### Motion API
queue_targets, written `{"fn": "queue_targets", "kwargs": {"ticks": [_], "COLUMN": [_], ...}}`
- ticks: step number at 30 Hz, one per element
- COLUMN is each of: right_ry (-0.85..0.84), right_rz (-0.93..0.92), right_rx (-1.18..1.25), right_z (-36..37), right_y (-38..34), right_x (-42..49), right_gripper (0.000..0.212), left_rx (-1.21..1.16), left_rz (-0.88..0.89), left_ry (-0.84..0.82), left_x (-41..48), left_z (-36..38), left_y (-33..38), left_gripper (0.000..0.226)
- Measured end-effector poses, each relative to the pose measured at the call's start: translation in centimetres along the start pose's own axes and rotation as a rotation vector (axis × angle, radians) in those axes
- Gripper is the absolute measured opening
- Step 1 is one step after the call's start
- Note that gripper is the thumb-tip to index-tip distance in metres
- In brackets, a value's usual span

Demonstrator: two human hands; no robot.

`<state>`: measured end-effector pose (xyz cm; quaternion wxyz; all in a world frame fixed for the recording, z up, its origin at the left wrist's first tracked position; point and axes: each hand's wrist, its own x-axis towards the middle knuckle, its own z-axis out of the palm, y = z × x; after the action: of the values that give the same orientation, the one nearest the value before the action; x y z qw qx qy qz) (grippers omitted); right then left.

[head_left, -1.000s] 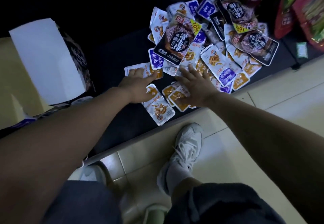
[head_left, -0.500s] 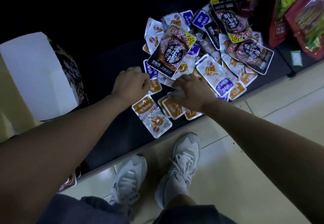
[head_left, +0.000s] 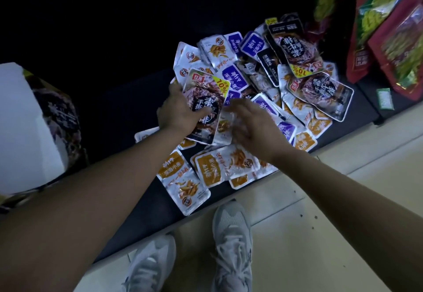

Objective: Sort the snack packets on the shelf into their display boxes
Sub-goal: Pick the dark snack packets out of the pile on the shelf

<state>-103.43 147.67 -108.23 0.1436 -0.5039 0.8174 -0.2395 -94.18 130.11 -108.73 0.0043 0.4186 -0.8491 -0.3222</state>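
Item: snack packets, mixed, heaped in a pile (head_left: 258,90) on the dark shelf (head_left: 155,218), right of centre and spilling to its front edge. Types: small orange packets (head_left: 183,177) nearest the edge, small purple packets (head_left: 235,79) through the middle, and larger dark packets, two of them lying at the far right of the heap. All are flat sealed pouches of glossy film with silvery borders and crimped seams, rectangular with rounded corners. Handling, as judged: light, limp and slick; they likely slide over one another and buckle if pushed, so a pinch across a flat face or along a sealed edge seems surer than a scoop; contents are probably soft, with little risk of breakage. One dark packet (head_left: 206,104) is in the left hand (head_left: 180,111), thumb laid over its printed face and fingers curled behind its left edge, at the left side of the heap. The right hand (head_left: 254,124) hovers just beside it over the small packets, motion-blurred; whether it pinches anything cannot be told. Destination: a cardboard display box (head_left: 27,131), stiff, with a white flap and a dark printed side, stands well apart at the shelf's left end. Also present: large red-and-green bags (head_left: 389,28) at far right.
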Motion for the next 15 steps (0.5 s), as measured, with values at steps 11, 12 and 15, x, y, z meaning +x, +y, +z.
{"fn": "queue_targets", "kwargs": {"ticks": [11, 12, 15], "right_ry": [0.163, 0.146, 0.044], "right_rz": [0.219, 0.258, 0.317], "right_rx": [-0.187, -0.169, -0.174], "right_z": [-0.3, -0.3, 0.2], "right_y": [2.6, 2.8, 2.5], "right_x": [-0.5, -0.4, -0.9], "right_gripper": [0.031, 0.033, 0.054], "left_rx": [-0.456, -0.488, -0.446], "left_rz": [0.106, 0.134, 0.233], "left_ry": [0.225, 0.168, -0.038], "left_x": [-1.2, -1.4, -2.0], "left_z": [-1.1, -1.0, -0.1], "left_y": [-1.5, -1.2, -0.3], "left_gripper": [0.055, 0.049, 0.045]}}
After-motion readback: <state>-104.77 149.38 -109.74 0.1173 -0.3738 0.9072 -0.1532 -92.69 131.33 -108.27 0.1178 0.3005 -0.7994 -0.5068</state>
